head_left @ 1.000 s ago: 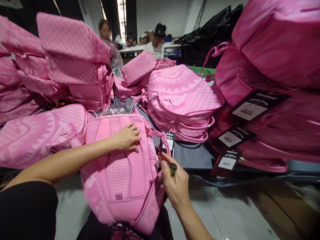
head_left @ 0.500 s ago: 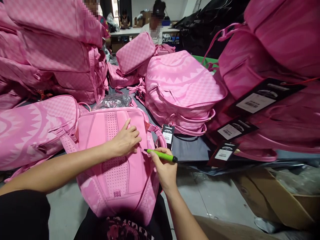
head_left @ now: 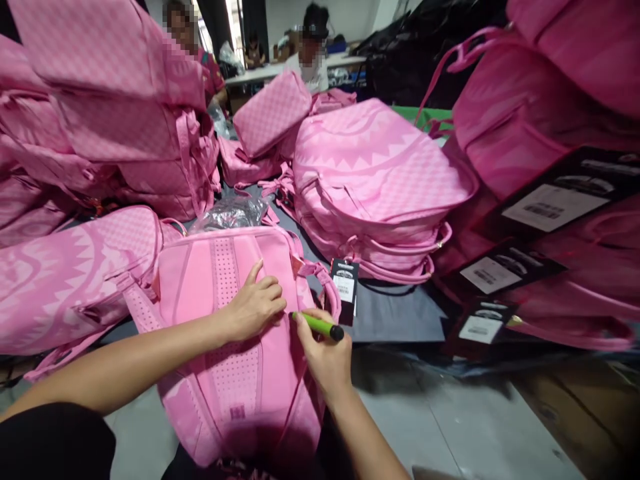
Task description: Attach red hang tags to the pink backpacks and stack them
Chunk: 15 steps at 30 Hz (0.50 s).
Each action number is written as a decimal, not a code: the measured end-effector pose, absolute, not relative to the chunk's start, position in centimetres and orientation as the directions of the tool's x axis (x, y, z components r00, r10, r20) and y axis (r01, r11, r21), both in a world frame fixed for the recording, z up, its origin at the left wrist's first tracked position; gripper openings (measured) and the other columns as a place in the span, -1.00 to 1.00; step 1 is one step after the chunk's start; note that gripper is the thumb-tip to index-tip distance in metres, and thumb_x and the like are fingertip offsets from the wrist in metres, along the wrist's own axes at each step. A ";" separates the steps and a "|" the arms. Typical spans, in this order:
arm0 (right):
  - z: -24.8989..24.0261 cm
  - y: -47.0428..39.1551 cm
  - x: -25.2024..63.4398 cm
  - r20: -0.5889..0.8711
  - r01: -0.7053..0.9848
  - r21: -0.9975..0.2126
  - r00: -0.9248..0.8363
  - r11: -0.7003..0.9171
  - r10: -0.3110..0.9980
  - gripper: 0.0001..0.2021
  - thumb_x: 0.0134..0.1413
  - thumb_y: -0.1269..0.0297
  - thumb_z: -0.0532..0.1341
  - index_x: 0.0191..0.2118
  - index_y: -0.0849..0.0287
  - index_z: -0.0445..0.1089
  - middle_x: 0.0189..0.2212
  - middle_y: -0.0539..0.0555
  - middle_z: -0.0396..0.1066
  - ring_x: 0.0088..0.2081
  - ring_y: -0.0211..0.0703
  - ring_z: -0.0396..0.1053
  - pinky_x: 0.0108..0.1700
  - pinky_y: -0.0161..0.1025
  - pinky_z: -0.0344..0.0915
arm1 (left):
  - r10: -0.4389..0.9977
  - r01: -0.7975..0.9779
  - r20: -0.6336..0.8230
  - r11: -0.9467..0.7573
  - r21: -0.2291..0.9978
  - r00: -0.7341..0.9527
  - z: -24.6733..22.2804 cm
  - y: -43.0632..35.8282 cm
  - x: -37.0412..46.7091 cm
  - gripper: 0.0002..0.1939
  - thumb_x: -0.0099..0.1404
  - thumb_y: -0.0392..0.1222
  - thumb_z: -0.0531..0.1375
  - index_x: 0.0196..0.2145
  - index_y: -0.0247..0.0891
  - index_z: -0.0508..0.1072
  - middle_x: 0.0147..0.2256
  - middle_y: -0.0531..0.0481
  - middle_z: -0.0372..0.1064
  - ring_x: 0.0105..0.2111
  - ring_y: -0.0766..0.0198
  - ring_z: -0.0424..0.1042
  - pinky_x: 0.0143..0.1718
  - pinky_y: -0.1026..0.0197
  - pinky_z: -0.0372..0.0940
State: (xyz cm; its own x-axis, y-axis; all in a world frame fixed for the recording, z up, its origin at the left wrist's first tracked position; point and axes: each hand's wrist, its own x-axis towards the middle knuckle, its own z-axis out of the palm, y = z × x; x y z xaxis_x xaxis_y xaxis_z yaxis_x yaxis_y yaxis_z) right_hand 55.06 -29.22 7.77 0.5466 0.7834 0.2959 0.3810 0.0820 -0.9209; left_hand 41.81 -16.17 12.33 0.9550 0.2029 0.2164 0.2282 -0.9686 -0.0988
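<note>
A pink backpack stands propped against the table edge at my lap, its padded back panel and perforated straps facing me. My left hand rests on that panel, the little finger stuck out and the other fingers bent together against the fabric; the thumb is mostly hidden. Between the fingers of my right hand is a green pen with black ends, which looks like a marker. Its thin tip meets or nearly meets the panel just right of my left fingertips. Beside the bag hangs a black tag with a white barcode label.
Pink backpacks are piled mid-table, with taller stacks on the left and right. Several black tags jut from the right stack. Clear plastic wrap lies behind my bag. Co-workers sit beyond, and a cardboard box stands on the floor.
The view has shifted slightly, so the scene sits a little lower. The pen has swung to point more away from me, its tip staying near my left fingers.
</note>
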 end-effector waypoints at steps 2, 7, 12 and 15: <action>7.7 -29.1 55.2 0.333 0.415 -0.903 0.519 0.108 0.787 -0.78 0.21 0.14 0.21 -0.29 0.19 0.48 -0.42 0.05 0.50 -0.46 -0.20 0.41 -0.33 -0.26 0.37 | 0.207 0.232 0.232 -0.969 -0.087 0.950 12.2 -16.2 41.9 -0.85 0.33 -0.12 0.19 -0.37 -0.21 0.40 -0.36 0.03 0.35 -0.15 0.15 0.29 0.29 -0.34 -0.22; 7.5 -28.7 55.7 0.374 0.450 -0.882 0.491 0.138 0.787 -0.79 0.24 0.16 0.18 -0.32 0.16 0.46 -0.45 0.02 0.49 -0.49 -0.23 0.40 -0.38 -0.32 0.34 | 0.219 0.249 0.280 -0.966 -0.075 0.935 11.5 -16.0 42.1 -0.83 0.30 -0.10 0.23 -0.39 -0.20 0.36 -0.38 0.06 0.33 -0.19 0.17 0.28 0.31 -0.31 -0.26; 7.1 -28.5 56.4 0.373 0.462 -0.877 0.485 0.130 0.791 -0.74 0.25 0.11 0.17 -0.34 0.16 0.47 -0.47 0.04 0.48 -0.51 -0.22 0.40 -0.41 -0.33 0.34 | 0.229 0.256 0.304 -0.965 -0.053 0.925 10.9 -15.8 42.3 -0.80 0.27 -0.06 0.26 -0.38 -0.20 0.36 -0.38 0.07 0.33 -0.19 0.18 0.28 0.32 -0.28 -0.30; 6.6 -28.4 56.8 0.355 0.460 -0.879 0.458 0.125 0.815 -0.71 0.24 0.06 0.16 -0.35 0.15 0.47 -0.49 0.04 0.48 -0.53 -0.20 0.39 -0.43 -0.32 0.34 | 0.235 0.262 0.310 -0.964 -0.047 0.921 10.8 -15.8 42.4 -0.78 0.27 -0.03 0.25 -0.38 -0.19 0.35 -0.38 0.09 0.33 -0.20 0.19 0.28 0.33 -0.26 -0.32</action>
State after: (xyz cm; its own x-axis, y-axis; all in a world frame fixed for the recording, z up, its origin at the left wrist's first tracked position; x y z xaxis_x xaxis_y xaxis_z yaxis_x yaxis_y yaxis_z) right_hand 56.83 -28.41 6.56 0.4576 0.8150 0.3555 0.4599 0.1252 -0.8791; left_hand 42.38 -15.78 10.76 0.9214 0.2349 0.3098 0.2617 -0.9640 -0.0473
